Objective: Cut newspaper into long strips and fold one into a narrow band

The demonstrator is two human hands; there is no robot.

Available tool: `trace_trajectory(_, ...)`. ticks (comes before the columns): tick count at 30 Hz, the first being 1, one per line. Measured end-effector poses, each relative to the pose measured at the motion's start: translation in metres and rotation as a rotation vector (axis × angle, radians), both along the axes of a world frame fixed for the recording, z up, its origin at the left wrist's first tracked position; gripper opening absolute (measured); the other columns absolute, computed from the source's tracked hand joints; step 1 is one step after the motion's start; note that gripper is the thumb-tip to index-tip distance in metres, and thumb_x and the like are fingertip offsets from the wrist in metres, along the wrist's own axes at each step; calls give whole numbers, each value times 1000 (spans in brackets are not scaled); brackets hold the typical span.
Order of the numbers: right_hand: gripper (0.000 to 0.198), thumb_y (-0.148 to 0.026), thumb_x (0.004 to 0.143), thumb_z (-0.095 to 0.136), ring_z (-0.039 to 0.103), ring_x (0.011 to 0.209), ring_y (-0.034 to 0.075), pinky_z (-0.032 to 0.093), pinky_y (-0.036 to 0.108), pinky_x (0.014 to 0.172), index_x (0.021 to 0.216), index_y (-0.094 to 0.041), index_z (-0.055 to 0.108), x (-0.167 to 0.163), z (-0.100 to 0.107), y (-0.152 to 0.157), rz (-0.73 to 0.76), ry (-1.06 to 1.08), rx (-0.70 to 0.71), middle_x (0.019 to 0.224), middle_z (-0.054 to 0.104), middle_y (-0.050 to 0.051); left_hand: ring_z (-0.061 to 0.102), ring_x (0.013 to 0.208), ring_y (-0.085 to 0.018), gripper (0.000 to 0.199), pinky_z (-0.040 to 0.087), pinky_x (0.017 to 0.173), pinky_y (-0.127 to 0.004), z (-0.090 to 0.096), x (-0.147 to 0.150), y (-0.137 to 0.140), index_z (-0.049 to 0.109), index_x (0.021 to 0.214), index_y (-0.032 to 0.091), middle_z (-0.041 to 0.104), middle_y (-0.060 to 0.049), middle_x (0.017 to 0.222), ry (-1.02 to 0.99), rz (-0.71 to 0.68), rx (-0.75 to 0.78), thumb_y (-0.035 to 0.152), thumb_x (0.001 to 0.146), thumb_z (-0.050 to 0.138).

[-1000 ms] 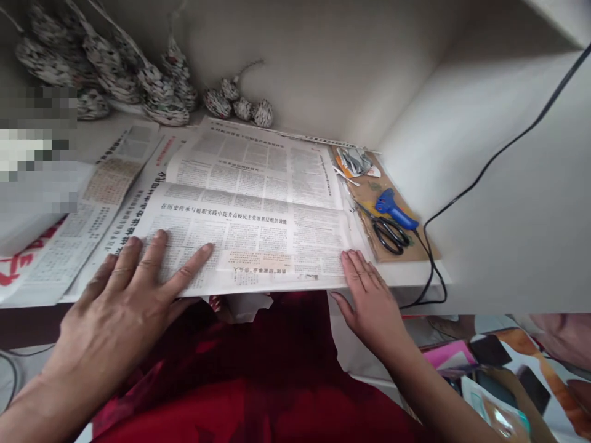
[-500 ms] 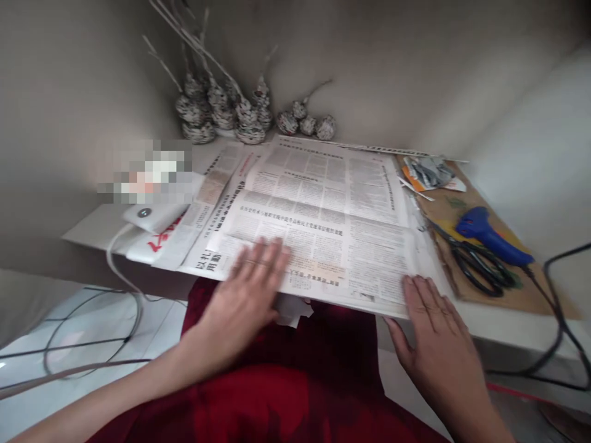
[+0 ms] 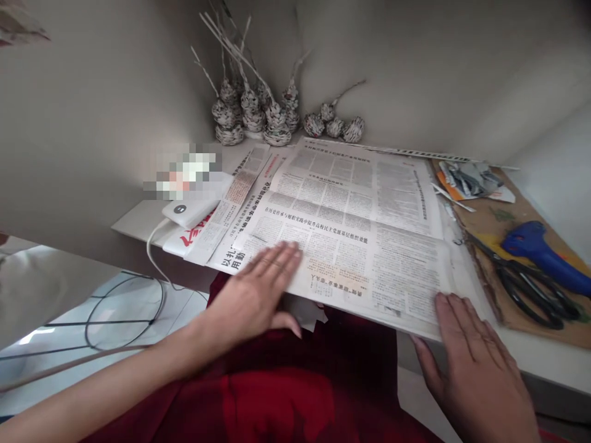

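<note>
The newspaper (image 3: 323, 203) lies spread on the tabletop (image 3: 556, 362). The left hand (image 3: 249, 295) rests on its near left part, the right hand (image 3: 482, 360) on its near right corner, fingers (image 3: 279, 261) outstretched, thumbs (image 3: 287, 322) apart.

Toward eleven o'clock stand woven gourd shapes (image 3: 277, 132); small woven balls (image 3: 353, 129) cluster at one. Around three, brown cardboard (image 3: 489, 221) bears a silver-and-orange pouch (image 3: 475, 180), blue glue gun (image 3: 545, 247) and black-handled scissors (image 3: 501, 264). White device (image 3: 198, 204) near nine; black wire frame (image 3: 124, 323) at eight.
</note>
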State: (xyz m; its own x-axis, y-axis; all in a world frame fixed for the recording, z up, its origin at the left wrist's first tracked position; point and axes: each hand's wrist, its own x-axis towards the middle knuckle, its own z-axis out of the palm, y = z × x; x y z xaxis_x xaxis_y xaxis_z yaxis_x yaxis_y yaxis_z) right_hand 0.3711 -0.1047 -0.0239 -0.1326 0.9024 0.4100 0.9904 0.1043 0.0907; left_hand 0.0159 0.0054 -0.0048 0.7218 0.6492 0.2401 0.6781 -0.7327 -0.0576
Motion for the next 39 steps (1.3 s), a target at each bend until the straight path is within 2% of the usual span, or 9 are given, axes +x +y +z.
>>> trace_trajectory(3, 73, -40, 102, 47, 49, 141, 41, 38, 59, 116, 164, -10, 23, -3, 0, 0, -13, -4, 6, 158, 45, 23, 32, 152, -34, 113, 35, 121, -50, 3, -41, 6, 17, 163, 6, 33, -24, 163, 13, 187, 24, 86, 84, 28)
trace_trajectory(6, 73, -41, 102, 49, 47, 142, 40, 38, 58, 116, 163, -8, 24, -5, 0, 1, -16, -13, 9, 157, 46, 24, 36, 151, -34, 107, 33, 122, -52, 5, -55, 9, 24, 161, 5, 38, -22, 162, 7, 239, 27, 84, 88, 24)
trace_trajectory(12, 75, -51, 103, 44, 41, 147, 39, 38, 57, 116, 159, -3, 30, -3, 7, -1, 2, -28, -36, 155, 47, 27, 34, 150, -42, 100, 21, 121, -67, 4, -39, 2, 35, 157, 4, 41, -27, 159, -64, 347, 44, 78, 94, 14)
trace_trajectory(16, 60, -41, 107, 38, 45, 145, 37, 43, 54, 112, 153, -3, 40, -1, 17, -1, 19, -21, -68, 153, 51, 25, 32, 151, -40, 79, 20, 122, -68, 8, -23, -14, 42, 154, 10, 43, -24, 159, -239, 279, 22, 67, 100, 33)
trace_trajectory(20, 51, -35, 108, 38, 52, 139, 35, 47, 50, 109, 145, -4, 54, -1, 25, 2, 31, 15, -53, 146, 59, 22, 60, 134, -28, 47, 47, 114, -51, 25, 0, -32, 56, 143, 29, 64, -7, 144, -612, 209, -406, 46, 99, 55)
trace_trajectory(23, 47, -35, 107, 42, 55, 137, 35, 49, 51, 108, 141, -6, 59, -2, 28, 3, 44, 59, -30, 141, 64, 20, 65, 126, -31, 47, 61, 99, -47, 38, 20, -38, 56, 144, 27, 64, -9, 145, -1008, 292, -997, 44, 100, 54)
trace_trajectory(26, 44, -33, 105, 47, 56, 135, 36, 51, 52, 104, 142, -14, 61, -3, 30, 4, 53, 71, -27, 140, 65, 18, 63, 130, -32, 46, 59, 102, -45, 47, 36, -38, 58, 142, 22, 62, -14, 146, -1309, 397, -1424, 37, 99, 58)
trace_trajectory(31, 40, -31, 104, 49, 59, 132, 38, 54, 54, 101, 138, -18, 66, 1, 38, 8, 81, 32, -85, 138, 67, 17, 60, 133, -29, 48, 57, 105, -36, 56, 49, -39, 61, 137, 22, 64, -12, 144, -1569, 534, -1635, 23, 90, 72)
trace_trajectory(39, 34, -14, 99, 53, 70, 117, 34, 61, 48, 93, 127, -9, 69, 5, 62, 29, 257, -176, -211, 122, 76, 16, 60, 133, -28, 48, 59, 102, -33, 55, 57, -41, 63, 135, 22, 65, -12, 142, -1601, 516, -1682, 20, 89, 74)
